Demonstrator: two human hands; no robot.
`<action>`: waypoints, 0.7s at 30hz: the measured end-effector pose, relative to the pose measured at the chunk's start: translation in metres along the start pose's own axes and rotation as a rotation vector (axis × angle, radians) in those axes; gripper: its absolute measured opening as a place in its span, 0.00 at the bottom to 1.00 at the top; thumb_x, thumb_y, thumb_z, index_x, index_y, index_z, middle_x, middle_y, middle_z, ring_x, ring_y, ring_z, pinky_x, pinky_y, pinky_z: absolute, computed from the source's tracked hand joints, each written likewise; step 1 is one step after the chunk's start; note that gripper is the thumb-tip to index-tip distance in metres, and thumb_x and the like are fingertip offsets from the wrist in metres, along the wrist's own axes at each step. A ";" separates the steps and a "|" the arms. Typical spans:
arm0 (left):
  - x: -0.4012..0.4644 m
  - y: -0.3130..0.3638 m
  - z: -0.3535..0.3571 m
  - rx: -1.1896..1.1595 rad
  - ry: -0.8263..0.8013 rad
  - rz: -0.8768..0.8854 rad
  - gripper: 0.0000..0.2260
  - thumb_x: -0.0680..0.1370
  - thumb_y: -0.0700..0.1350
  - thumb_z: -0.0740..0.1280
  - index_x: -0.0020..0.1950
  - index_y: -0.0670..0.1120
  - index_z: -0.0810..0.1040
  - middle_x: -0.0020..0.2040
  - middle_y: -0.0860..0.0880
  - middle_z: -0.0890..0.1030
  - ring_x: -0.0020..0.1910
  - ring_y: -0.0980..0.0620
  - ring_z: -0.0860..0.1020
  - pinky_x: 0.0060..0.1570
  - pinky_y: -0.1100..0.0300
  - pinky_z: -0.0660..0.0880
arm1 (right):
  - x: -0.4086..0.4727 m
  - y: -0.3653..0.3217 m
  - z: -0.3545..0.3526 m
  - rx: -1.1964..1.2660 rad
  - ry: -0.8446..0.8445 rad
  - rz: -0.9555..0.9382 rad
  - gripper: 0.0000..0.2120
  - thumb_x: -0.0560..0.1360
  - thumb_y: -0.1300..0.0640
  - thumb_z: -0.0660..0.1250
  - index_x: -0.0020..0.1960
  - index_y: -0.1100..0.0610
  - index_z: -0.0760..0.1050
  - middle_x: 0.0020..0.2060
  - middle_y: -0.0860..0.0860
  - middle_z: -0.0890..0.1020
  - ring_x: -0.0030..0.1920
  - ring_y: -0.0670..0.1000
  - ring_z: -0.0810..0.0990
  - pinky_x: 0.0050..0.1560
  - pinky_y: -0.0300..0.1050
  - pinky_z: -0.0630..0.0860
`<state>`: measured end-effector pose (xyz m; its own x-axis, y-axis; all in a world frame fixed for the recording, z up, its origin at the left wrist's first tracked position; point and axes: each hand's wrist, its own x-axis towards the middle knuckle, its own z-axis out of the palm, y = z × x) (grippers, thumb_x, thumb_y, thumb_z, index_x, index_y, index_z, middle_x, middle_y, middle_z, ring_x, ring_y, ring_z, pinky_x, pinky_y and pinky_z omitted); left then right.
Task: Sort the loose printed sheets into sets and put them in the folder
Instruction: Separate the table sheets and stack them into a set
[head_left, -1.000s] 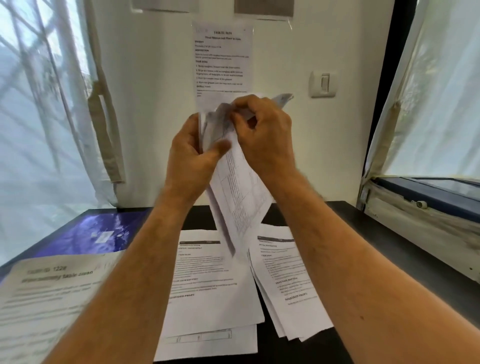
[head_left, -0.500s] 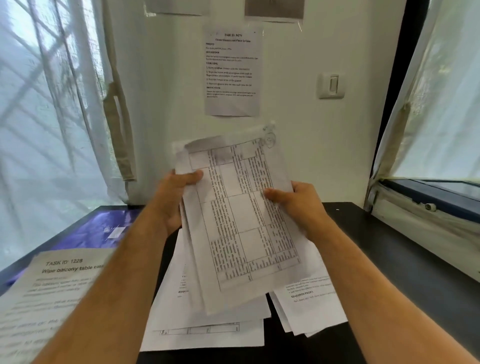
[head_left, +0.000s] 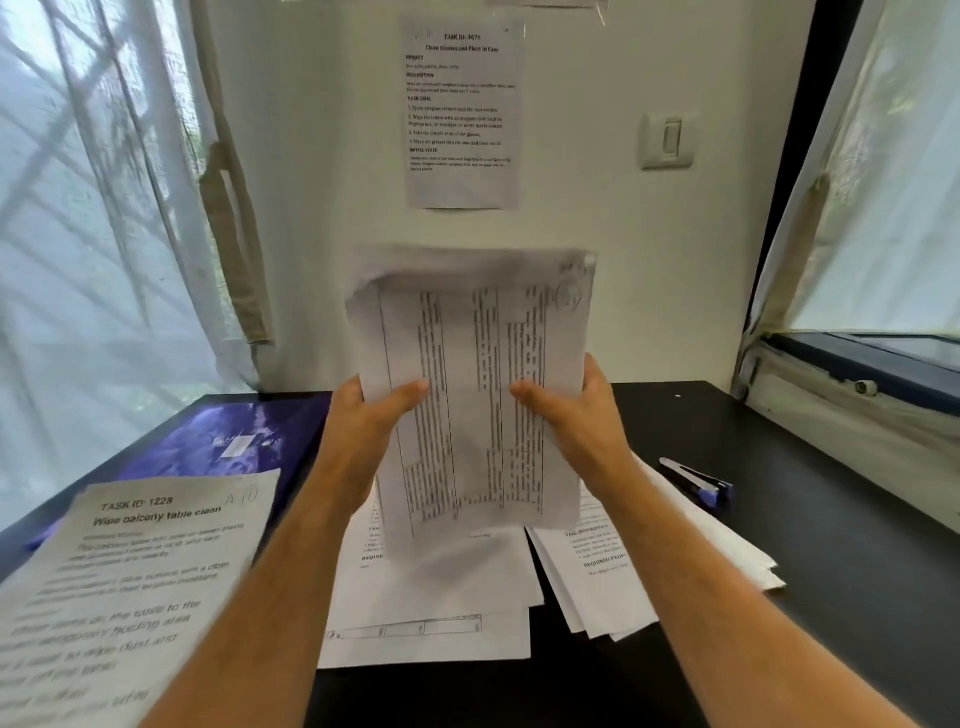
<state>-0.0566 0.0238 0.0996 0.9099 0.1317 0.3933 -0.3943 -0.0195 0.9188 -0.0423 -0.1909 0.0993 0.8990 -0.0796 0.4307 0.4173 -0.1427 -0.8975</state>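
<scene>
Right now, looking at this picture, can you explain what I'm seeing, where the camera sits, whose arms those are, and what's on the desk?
No machine here: a person wears a camera on the head, looking forward and down. The left hand and right hand each keep a grip on a sheaf of printed table sheets, raised over a black desk. Below lie two paper piles, a TASK ID 1228 sheet, a blue folder and a blue stapler-like tool. Another sheet hangs on the wall.
</scene>
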 end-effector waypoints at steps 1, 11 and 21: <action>-0.007 -0.008 -0.002 0.005 -0.012 -0.020 0.09 0.79 0.42 0.69 0.59 0.46 0.81 0.52 0.46 0.86 0.52 0.46 0.85 0.57 0.41 0.79 | -0.005 0.008 0.002 -0.013 -0.007 0.030 0.25 0.71 0.53 0.77 0.63 0.52 0.70 0.54 0.50 0.82 0.51 0.52 0.85 0.49 0.53 0.84; -0.008 -0.003 -0.001 -0.033 0.057 0.037 0.05 0.80 0.45 0.68 0.54 0.47 0.81 0.48 0.50 0.87 0.49 0.50 0.85 0.47 0.51 0.82 | -0.006 0.003 0.010 0.084 0.034 -0.015 0.24 0.73 0.57 0.76 0.63 0.51 0.68 0.53 0.50 0.82 0.49 0.52 0.85 0.47 0.50 0.84; -0.015 -0.040 -0.002 -0.043 0.022 -0.239 0.08 0.81 0.44 0.66 0.58 0.50 0.81 0.51 0.50 0.87 0.53 0.47 0.84 0.56 0.42 0.79 | -0.014 0.012 0.011 -0.178 -0.042 0.050 0.07 0.80 0.60 0.66 0.57 0.51 0.76 0.52 0.48 0.83 0.48 0.49 0.84 0.39 0.36 0.80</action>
<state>-0.0545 0.0242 0.0573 0.9753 0.1490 0.1632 -0.1732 0.0572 0.9832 -0.0488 -0.1808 0.0816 0.9242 -0.0502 0.3786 0.3456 -0.3119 -0.8850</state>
